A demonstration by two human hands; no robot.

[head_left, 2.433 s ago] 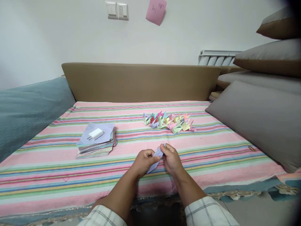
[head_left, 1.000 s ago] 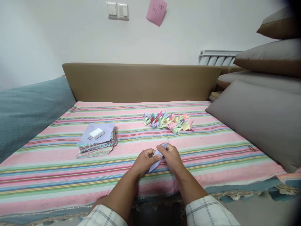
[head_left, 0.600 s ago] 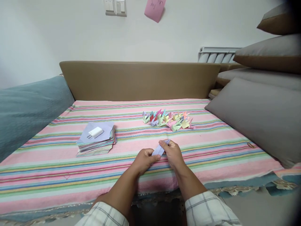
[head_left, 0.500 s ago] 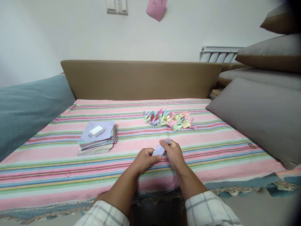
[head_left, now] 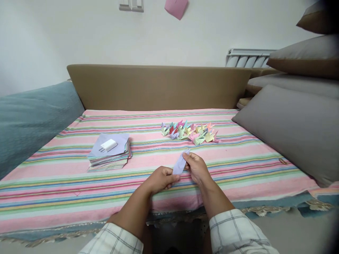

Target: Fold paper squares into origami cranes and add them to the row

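Observation:
A folded piece of lavender origami paper [head_left: 180, 164] is held between both hands over the striped cloth. My left hand [head_left: 162, 179] pinches its lower left end between thumb and fingers. Higher up on the right edge, my right hand [head_left: 195, 166] grips it with the thumb on top. The paper is long and narrow, with a pointed far end. Beyond the hands lies a cluster of folded paper cranes [head_left: 189, 132] in many colours. To the left is a stack of square paper sheets [head_left: 120, 141] with a white charger plug [head_left: 108, 145] on top.
The striped cloth [head_left: 66, 187] covers the seat up to a brown backrest [head_left: 159, 88]. Grey cushions [head_left: 291, 116] are piled at the right, and a blue-green cushion [head_left: 39, 116] lies at the left. A small brownish object [head_left: 283, 161] rests near the grey cushion.
My right thumb has shifted toward the paper's right edge, showing more of the lavender surface. My left hand keeps its pinch. The view has tipped slightly downward.

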